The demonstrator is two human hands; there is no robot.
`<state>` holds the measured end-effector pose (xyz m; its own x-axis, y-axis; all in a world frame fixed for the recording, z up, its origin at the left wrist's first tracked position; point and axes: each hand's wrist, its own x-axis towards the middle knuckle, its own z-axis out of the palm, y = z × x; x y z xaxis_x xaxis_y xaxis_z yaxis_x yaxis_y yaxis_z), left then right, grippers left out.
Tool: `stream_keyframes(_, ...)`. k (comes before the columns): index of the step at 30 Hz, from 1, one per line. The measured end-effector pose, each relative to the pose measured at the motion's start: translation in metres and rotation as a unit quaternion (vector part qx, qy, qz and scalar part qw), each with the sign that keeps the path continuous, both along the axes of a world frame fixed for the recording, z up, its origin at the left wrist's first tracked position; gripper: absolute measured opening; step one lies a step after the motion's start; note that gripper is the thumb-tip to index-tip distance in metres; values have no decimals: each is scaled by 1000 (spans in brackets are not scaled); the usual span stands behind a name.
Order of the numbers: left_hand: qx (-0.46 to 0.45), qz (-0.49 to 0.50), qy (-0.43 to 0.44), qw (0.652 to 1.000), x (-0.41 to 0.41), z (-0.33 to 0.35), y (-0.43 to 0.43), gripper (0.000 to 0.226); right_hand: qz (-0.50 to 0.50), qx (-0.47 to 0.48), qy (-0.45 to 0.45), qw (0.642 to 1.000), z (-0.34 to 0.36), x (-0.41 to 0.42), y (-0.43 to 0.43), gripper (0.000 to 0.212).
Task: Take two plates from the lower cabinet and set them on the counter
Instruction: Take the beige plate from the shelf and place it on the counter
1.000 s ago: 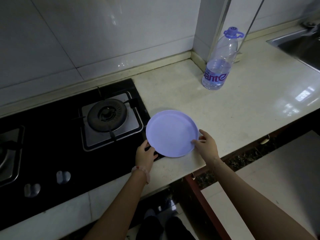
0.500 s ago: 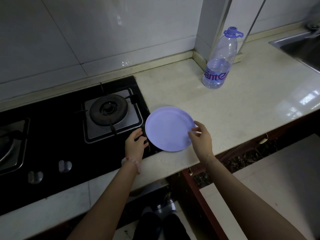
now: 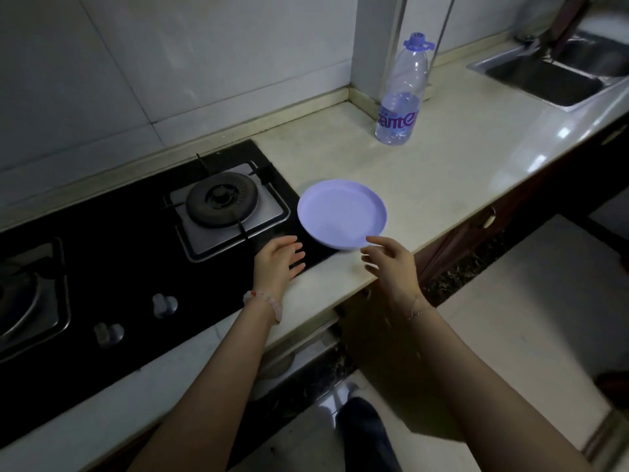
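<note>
My hands are open and empty.
My left hand [image 3: 279,264] and right hand [image 3: 391,264] spread their fingers just beside the purple plate [image 3: 342,214], which sits on the counter [image 3: 459,172] by the stove [image 3: 136,253].

Home kitchen: gas hob [image 3: 221,202], sink [image 3: 558,74], tiled wall [image 3: 170,63].
</note>
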<state>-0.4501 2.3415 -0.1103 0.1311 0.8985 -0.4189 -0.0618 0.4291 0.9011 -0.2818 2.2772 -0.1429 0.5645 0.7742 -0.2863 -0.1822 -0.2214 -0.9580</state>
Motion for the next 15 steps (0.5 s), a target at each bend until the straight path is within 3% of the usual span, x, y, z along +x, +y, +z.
stream_keyframes(5,25,-62,29,997,-48,-4,-33,20,30,7,23,999,11,-53,-50,14)
stream_keyframes(15,7,-116,29,993,-77,-26,-105,18,-59,-16,89,994,-11,-117,-129,16)
